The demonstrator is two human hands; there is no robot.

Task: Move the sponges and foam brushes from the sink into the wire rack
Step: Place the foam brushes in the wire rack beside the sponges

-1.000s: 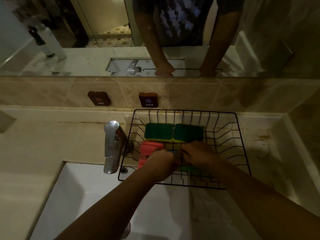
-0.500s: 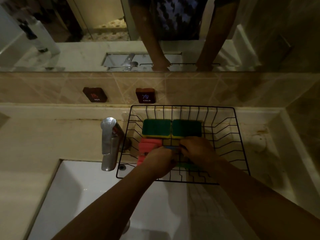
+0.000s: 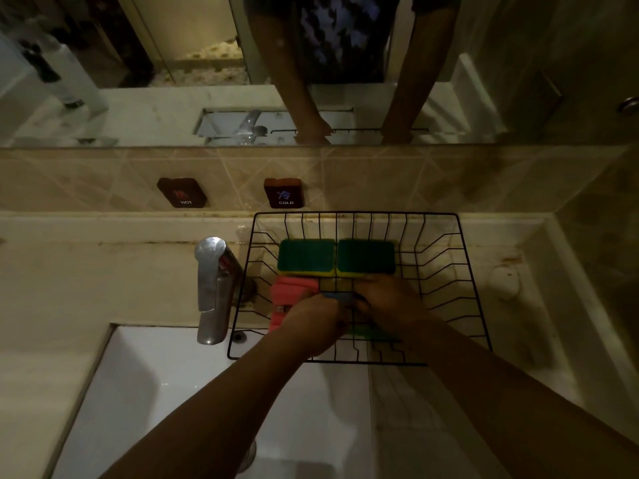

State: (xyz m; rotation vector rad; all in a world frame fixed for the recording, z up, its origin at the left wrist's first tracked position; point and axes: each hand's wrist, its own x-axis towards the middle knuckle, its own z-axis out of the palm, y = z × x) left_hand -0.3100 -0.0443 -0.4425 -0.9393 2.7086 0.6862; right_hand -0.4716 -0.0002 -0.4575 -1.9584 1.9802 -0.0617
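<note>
Dim light falls on a beige marble counter (image 3: 86, 281) with a white sink (image 3: 193, 402) sunk into it, a chrome faucet (image 3: 212, 288) at its back edge, and a mirror (image 3: 173, 63) running above a tiled splashback that carries brown HOT (image 3: 182, 192) and COLD (image 3: 284, 193) tags. A black wire rack (image 3: 446, 271) sits on the counter to the right of the faucet, its near edge overhanging the basin.

Little has shifted over the last second: both hands were already together inside the rack, and they remain there, with only the head-camera view moving slightly. The left hand (image 3: 311, 326) and right hand (image 3: 387, 302) meet over the rack floor, fingers curled around a small blue piece (image 3: 339, 296) between them. It may be a foam brush or sponge, but too little of it shows to say, and I cannot tell how firmly either hand grips it.

Two green-topped yellow sponges (image 3: 337, 255) lie side by side at the back of the rack. Pink sponges (image 3: 292, 295) sit at its left, just beside the left hand, and a green sponge (image 3: 366, 330) peeks out under the right wrist.

No sponge or brush shows in the visible part of the basin, though the arms cover some of it. My judgement is that the transfer is nearly finished and this is an arranging step.
</note>
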